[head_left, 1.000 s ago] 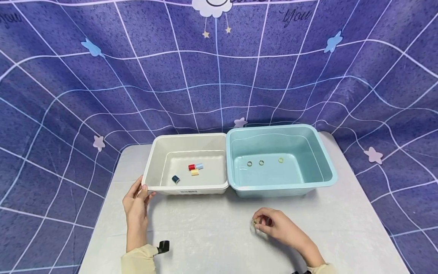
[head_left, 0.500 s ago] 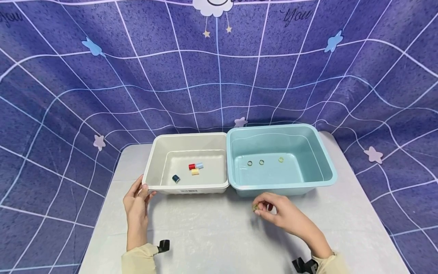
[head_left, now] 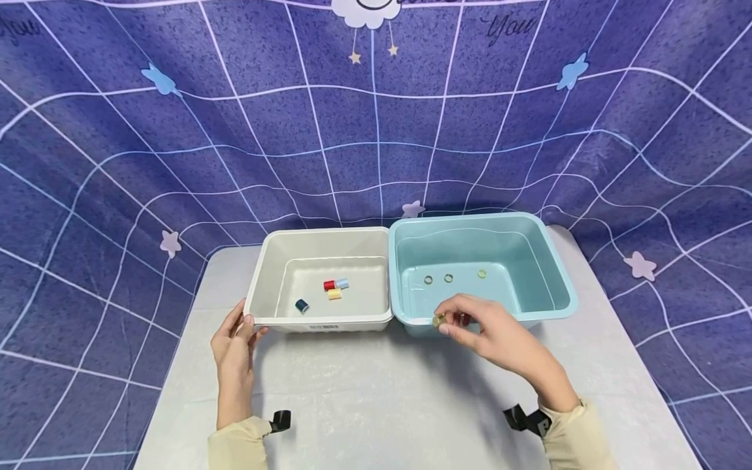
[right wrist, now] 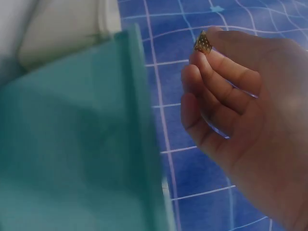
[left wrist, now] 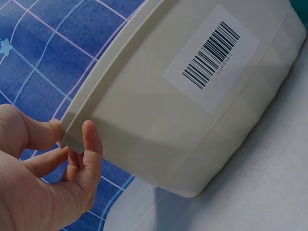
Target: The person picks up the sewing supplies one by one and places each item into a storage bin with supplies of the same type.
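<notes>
My left hand (head_left: 234, 359) grips the front left corner of a white plastic bin (head_left: 323, 230), thumb and fingers at the rim (left wrist: 72, 120). Inside that bin lie several thread spools: red (head_left: 329, 285), light blue (head_left: 342, 283), yellow (head_left: 334, 294) and dark (head_left: 302, 306). Over the front rim of a light blue bin (head_left: 464, 219), my right hand (head_left: 493, 334) pinches a small gold-coloured ring (right wrist: 203, 43) with a patterned surface between thumb and fingertips. Three rings, one of them a pale yellowish ring (head_left: 482, 274), rest on the blue bin's floor.
Both bins stand side by side on a white-covered table (head_left: 352, 405), their rims meeting. A blue patterned curtain (head_left: 376, 117) hangs behind and at both sides. The white bin's front carries a barcode label (left wrist: 211, 57). Black straps (head_left: 529, 421) sit at both wrists.
My right hand has moved forward and up from the table with the ring, reaching the blue bin's front rim. My left hand stays at the white bin's corner.
</notes>
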A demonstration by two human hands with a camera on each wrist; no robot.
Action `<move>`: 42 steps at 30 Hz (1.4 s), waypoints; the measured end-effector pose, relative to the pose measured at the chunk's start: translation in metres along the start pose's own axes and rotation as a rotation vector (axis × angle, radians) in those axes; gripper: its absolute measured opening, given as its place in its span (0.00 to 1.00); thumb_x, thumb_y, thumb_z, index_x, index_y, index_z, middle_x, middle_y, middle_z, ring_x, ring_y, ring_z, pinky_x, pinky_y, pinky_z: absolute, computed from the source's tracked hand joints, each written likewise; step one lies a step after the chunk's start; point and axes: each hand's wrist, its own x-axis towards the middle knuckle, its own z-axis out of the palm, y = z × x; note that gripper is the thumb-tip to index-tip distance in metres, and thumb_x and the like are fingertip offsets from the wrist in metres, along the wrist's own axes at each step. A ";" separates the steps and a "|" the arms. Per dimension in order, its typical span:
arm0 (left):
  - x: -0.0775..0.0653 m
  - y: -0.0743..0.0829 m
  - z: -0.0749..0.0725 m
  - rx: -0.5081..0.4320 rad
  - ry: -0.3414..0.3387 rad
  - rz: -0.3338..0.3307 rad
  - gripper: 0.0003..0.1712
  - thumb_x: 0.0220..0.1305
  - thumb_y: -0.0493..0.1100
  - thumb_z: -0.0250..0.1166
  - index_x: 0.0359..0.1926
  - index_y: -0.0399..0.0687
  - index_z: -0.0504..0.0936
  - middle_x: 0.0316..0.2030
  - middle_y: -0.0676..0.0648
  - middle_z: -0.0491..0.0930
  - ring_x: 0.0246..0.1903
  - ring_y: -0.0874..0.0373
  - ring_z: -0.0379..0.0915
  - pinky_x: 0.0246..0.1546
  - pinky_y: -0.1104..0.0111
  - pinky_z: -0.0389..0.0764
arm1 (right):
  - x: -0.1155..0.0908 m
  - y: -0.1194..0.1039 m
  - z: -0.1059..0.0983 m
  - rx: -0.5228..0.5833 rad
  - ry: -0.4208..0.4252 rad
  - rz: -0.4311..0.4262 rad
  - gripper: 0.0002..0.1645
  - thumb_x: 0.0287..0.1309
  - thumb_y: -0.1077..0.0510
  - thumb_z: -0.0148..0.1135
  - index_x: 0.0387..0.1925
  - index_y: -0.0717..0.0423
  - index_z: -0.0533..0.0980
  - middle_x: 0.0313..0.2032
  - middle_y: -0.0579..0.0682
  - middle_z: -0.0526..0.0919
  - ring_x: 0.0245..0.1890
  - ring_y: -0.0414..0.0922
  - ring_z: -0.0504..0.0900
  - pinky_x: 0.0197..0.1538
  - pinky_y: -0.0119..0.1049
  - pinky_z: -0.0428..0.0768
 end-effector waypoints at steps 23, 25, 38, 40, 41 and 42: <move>0.000 0.001 0.000 0.024 -0.006 -0.004 0.29 0.76 0.33 0.59 0.75 0.40 0.69 0.57 0.46 0.73 0.44 0.64 0.80 0.37 0.80 0.88 | 0.052 0.005 -0.071 -0.127 0.044 -0.078 0.09 0.67 0.56 0.71 0.45 0.38 0.83 0.38 0.31 0.84 0.37 0.32 0.80 0.39 0.28 0.82; 0.000 0.001 0.000 0.027 -0.007 -0.003 0.29 0.76 0.33 0.59 0.75 0.40 0.69 0.57 0.46 0.73 0.45 0.64 0.80 0.37 0.80 0.88 | 0.056 0.008 -0.074 -0.133 0.031 -0.066 0.08 0.67 0.56 0.70 0.45 0.40 0.84 0.38 0.33 0.84 0.37 0.33 0.80 0.40 0.28 0.83; 0.000 0.001 -0.001 0.007 -0.010 -0.003 0.29 0.76 0.33 0.59 0.75 0.39 0.69 0.57 0.46 0.73 0.46 0.63 0.80 0.38 0.80 0.89 | 0.095 0.047 -0.092 -0.206 -0.111 0.070 0.10 0.70 0.55 0.67 0.50 0.50 0.84 0.42 0.44 0.88 0.41 0.41 0.83 0.48 0.39 0.86; 0.000 0.001 -0.001 0.013 -0.009 -0.004 0.29 0.76 0.33 0.59 0.75 0.39 0.69 0.56 0.47 0.73 0.46 0.63 0.80 0.38 0.80 0.89 | 0.101 0.053 -0.093 -0.216 -0.133 0.065 0.11 0.70 0.56 0.68 0.50 0.52 0.84 0.42 0.45 0.88 0.41 0.42 0.83 0.46 0.38 0.86; 0.000 0.001 -0.001 0.014 -0.008 -0.005 0.29 0.76 0.33 0.59 0.75 0.40 0.69 0.56 0.47 0.73 0.46 0.64 0.80 0.38 0.80 0.89 | 0.104 0.056 -0.094 -0.220 -0.143 0.063 0.11 0.69 0.57 0.68 0.50 0.53 0.84 0.43 0.46 0.88 0.41 0.43 0.83 0.45 0.37 0.86; 0.000 0.001 -0.001 0.013 -0.009 -0.005 0.29 0.76 0.33 0.59 0.75 0.40 0.69 0.56 0.47 0.73 0.46 0.64 0.80 0.38 0.80 0.89 | 0.107 0.059 -0.094 -0.221 -0.154 0.062 0.11 0.69 0.58 0.68 0.51 0.55 0.84 0.43 0.47 0.89 0.41 0.44 0.84 0.44 0.36 0.85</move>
